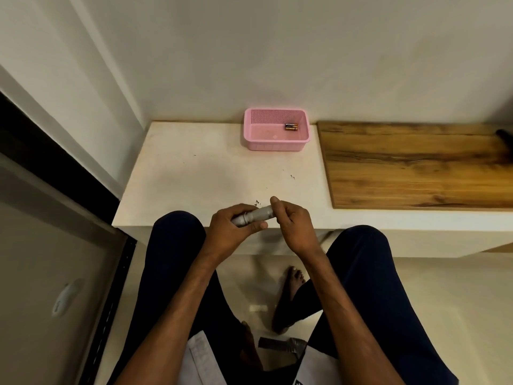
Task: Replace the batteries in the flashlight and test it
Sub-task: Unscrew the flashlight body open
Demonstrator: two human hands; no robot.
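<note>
Clearly the flashlight (256, 215) is the centre of the work: it is grey and is held sideways just over the near edge of the white desk (208, 168), not resting on it. The left hand (233, 227) is wrapped around the wider head end. The right hand (291, 222) has its fingers and thumb curled around the other end, which they cover. I judge that the step in hand is turning the end cap, but I cannot tell whether it is being opened or closed, because the right hand hides the cap and the joint. Two batteries (291, 127) lie side by side in the pink basket (277, 147) at the back of the desk, well apart from the hands. Whether they are new or used is not visible. If they are new, the next move calls for a free right hand to reach for them. On the right lies a wooden board (416, 162), and a dark object (503, 133) on it is cut off at the edge of the view.
</note>
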